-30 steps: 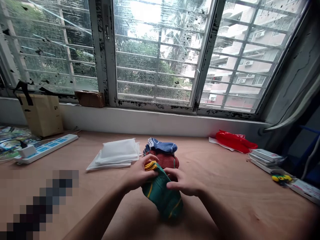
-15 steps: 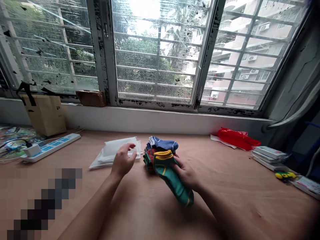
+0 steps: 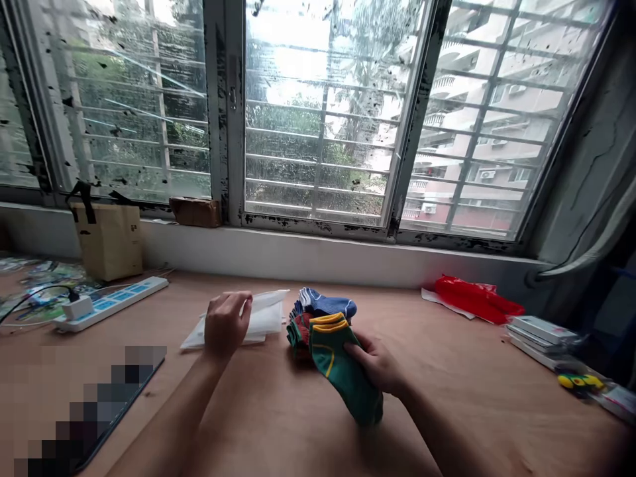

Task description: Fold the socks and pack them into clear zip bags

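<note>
My right hand [image 3: 375, 363] grips a green sock with yellow trim [image 3: 342, 371], holding it just above the wooden table [image 3: 447, 371]. Behind it lies a small pile of socks [image 3: 318, 313], blue on top and red and green below. My left hand [image 3: 226, 324] rests on a stack of white plastic bags [image 3: 265, 317] to the left of the pile, its fingers curled over the top bag's edge.
A white power strip [image 3: 112, 303] with a plugged charger lies at the left, near a tan paper bag [image 3: 112, 240]. A red plastic bag [image 3: 477, 298], stacked flat boxes [image 3: 541, 332] and a yellow-green tool [image 3: 579, 381] lie at the right. A barred window spans the back.
My left hand let go of the green sock and moved left onto the white bags. My right hand kept the sock and shifted it slightly right.
</note>
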Action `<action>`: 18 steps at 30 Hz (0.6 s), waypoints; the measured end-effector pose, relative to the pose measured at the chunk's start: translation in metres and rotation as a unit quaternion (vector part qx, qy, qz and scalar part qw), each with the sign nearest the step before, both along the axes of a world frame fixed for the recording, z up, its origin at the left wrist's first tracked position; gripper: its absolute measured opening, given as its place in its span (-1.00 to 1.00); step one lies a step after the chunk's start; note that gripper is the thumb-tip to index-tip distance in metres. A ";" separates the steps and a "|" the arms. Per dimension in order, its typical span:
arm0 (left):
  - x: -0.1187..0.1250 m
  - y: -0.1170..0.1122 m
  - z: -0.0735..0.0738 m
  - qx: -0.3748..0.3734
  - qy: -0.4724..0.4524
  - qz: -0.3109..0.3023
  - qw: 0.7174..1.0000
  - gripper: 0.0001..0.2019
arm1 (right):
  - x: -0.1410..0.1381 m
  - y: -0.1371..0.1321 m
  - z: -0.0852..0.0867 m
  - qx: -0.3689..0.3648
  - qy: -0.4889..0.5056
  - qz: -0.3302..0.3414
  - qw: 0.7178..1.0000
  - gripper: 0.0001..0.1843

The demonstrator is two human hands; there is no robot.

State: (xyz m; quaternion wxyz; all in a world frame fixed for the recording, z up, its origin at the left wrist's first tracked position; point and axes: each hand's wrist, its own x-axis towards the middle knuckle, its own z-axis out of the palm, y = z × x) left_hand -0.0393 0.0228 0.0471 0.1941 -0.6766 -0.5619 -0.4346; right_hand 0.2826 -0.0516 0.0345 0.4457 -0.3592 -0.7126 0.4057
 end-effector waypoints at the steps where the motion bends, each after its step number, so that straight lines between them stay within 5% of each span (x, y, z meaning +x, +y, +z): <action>1: 0.003 -0.006 0.016 0.021 0.016 -0.036 0.999 -0.71 | 0.001 -0.001 0.011 0.008 -0.001 0.004 1.000 -0.52; 4: 0.018 -0.024 0.067 0.022 0.035 -0.126 0.991 -0.66 | 0.004 -0.006 0.053 0.033 0.043 0.006 0.998 -0.52; 8: 0.050 -0.045 0.113 -0.124 0.043 -0.217 0.967 -0.67 | 0.011 -0.018 0.114 0.085 0.103 -0.008 0.991 -0.55; 12: 0.084 -0.059 0.114 -0.273 0.071 -0.316 0.906 -0.73 | 0.021 -0.029 0.144 0.163 0.096 -0.036 0.981 -0.60; 18: 0.103 -0.063 0.091 -0.389 0.087 -0.430 0.810 -0.70 | 0.018 -0.020 0.132 0.285 0.053 -0.133 0.948 -0.70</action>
